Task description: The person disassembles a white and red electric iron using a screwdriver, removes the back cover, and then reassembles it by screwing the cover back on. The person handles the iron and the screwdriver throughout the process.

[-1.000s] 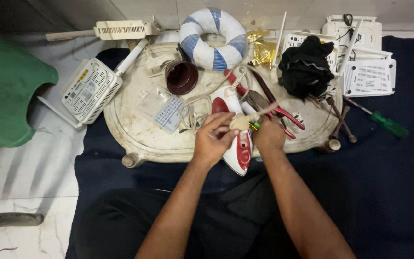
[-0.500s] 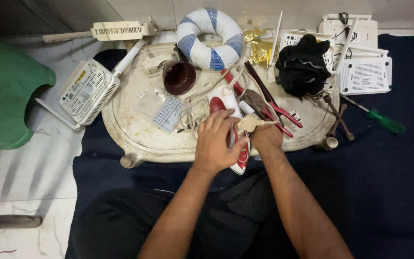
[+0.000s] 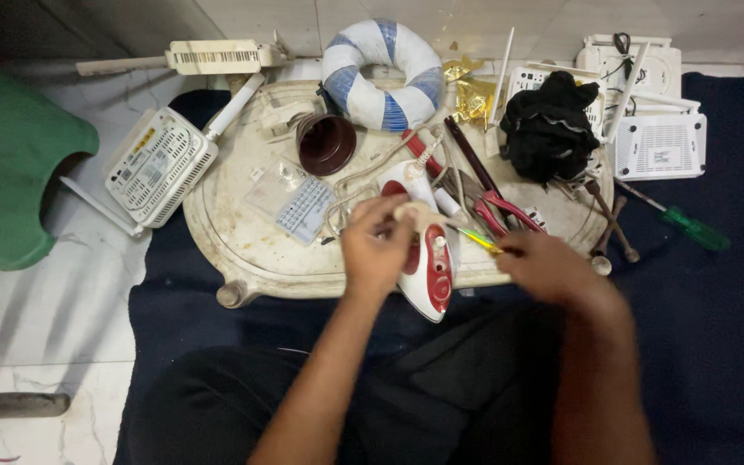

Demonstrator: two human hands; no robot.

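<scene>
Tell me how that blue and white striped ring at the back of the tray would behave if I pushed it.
The striped ring lies flat on the tray, so it would probably slide, not roll. Its puffy wrapped surface suggests it is soft and fairly light for its size. It touches the brown cup, so a push toward you may nudge that.

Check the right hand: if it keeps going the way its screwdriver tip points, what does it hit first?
The right hand aims its yellow-green screwdriver up-left. First in line is the small beige part pinched by the left hand over the red-and-white iron. Depth is uncertain.
</scene>
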